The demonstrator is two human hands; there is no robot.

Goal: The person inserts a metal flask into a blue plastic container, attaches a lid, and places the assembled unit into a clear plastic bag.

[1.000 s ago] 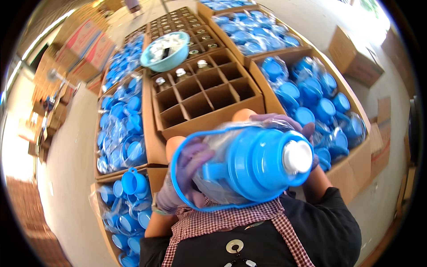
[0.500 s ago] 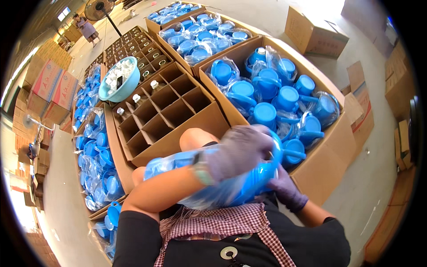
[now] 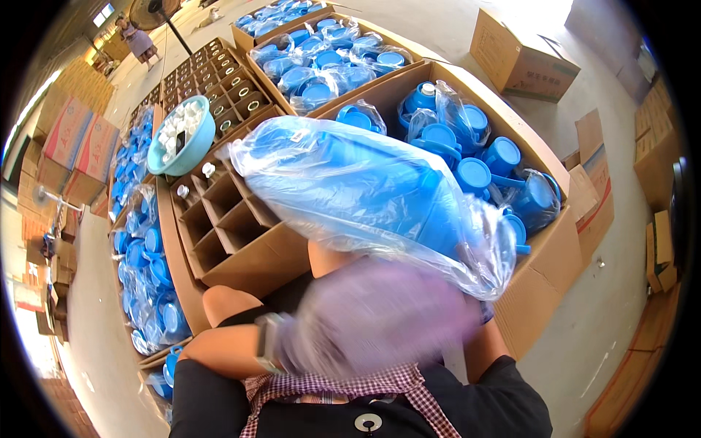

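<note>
A long blue thermos flask (image 3: pixel 358 186) in a clear plastic bag is raised at a slant above the boxes. Gathered plastic hangs at its near right end. My right hand (image 3: pixel 486 311), in a purple glove, is mostly hidden at that end and holds up the bagged flask. In front of the bag's near side, my gloved left hand (image 3: pixel 387 314) is smeared by motion, so its fingers cannot be made out. Just beyond my knees stands a divided carton (image 3: pixel 248 255), with a few white-capped pieces in its compartments.
An open carton of blue flasks (image 3: pixel 544 153) stands at the right, another (image 3: pixel 328 62) beyond it. Bagged blue pieces (image 3: pixel 150 255) fill cartons along the left. A light-blue basin (image 3: pixel 201 142) of white caps rests on the divided cartons. Far off, a person (image 3: pixel 137 42) stands near a fan.
The bagged flask has gone from my lap up and forward over the cartons, its plastic now covering it to the near end. My left hand has moved down and back toward my body.
</note>
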